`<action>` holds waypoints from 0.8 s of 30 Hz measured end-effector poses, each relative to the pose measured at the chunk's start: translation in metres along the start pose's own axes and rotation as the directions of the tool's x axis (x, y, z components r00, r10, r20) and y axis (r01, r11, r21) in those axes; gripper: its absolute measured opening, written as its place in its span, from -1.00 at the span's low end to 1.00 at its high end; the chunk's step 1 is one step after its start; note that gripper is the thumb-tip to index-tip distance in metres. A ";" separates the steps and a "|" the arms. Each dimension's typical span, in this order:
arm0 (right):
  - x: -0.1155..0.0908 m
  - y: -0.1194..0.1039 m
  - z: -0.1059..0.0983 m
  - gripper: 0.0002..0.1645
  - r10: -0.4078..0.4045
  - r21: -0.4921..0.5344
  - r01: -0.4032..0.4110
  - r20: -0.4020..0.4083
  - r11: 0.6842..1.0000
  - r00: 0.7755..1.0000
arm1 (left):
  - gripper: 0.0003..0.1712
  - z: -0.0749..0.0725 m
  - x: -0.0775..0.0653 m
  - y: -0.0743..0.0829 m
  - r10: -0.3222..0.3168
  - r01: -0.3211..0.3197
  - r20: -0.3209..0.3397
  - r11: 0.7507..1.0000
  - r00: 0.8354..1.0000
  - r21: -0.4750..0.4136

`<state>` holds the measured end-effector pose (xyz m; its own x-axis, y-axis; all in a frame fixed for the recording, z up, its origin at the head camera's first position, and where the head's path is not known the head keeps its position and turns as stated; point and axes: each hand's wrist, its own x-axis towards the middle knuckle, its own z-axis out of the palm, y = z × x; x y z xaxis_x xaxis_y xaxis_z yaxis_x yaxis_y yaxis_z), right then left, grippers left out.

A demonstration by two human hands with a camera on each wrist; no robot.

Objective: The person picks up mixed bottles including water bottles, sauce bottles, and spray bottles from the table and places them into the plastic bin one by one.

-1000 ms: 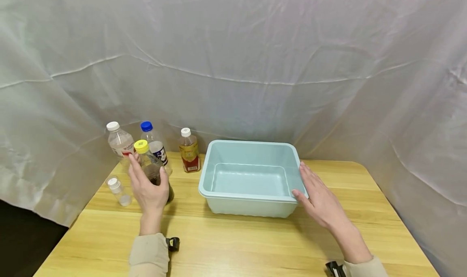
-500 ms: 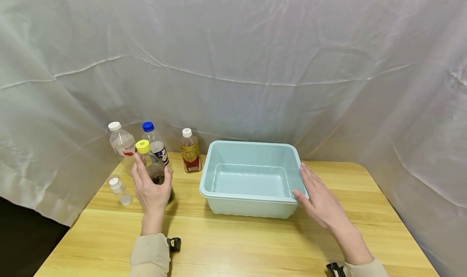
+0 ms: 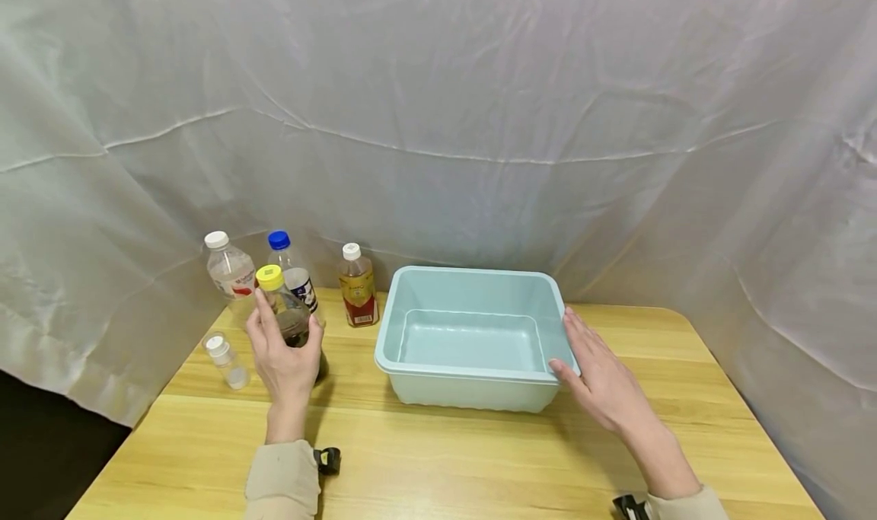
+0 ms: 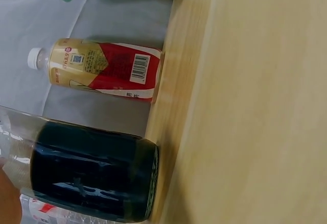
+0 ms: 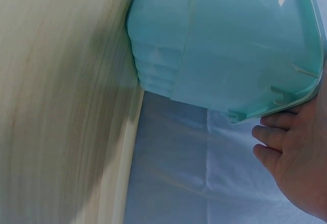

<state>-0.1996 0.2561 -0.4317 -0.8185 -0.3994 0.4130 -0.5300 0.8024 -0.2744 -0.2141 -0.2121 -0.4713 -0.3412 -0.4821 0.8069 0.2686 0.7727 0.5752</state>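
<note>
My left hand (image 3: 284, 362) grips a bottle of dark liquid (image 3: 294, 326) with a yellow cap, thumb on its right side and fingers on its left. In the left wrist view the dark bottle (image 4: 92, 168) fills the lower left, its base at the tabletop. My right hand (image 3: 606, 383) rests at the right end of a light blue plastic bin (image 3: 473, 389), fingers extended along the rim and thumb near the front corner. From the right wrist, the fingers (image 5: 271, 137) appear just beneath the bin's rim.
Around the held bottle stand a white-capped clear bottle (image 3: 229, 270), a blue-capped bottle (image 3: 298, 280) and a small white-capped bottle (image 3: 226, 360). A red-and-gold labelled bottle (image 3: 358, 291) stands left of the bin. Grey cloth (image 3: 452, 124) hangs behind the wooden table (image 3: 425, 467).
My left hand's fingers and thumb have closed in around the yellow-capped bottle. The right hand stays at the bin's rim.
</note>
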 end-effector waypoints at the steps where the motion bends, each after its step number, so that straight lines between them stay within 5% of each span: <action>1: 0.000 0.000 0.000 -0.10 -0.001 -0.001 0.001 -0.001 1.000 1.000 | 0.00 0.000 0.000 0.000 0.001 -0.001 0.000 1.000 1.000 -0.001; 24: -0.001 0.000 0.001 -0.11 0.004 0.009 -0.004 -0.007 1.000 1.000 | -0.03 -0.003 0.009 0.016 0.045 -0.047 -0.019 0.996 0.999 -0.078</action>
<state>-0.1993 0.2562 -0.4335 -0.8191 -0.3931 0.4177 -0.5286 0.8001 -0.2835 -0.2101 -0.2057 -0.4546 -0.3115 -0.4542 0.8347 0.3540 0.7597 0.5455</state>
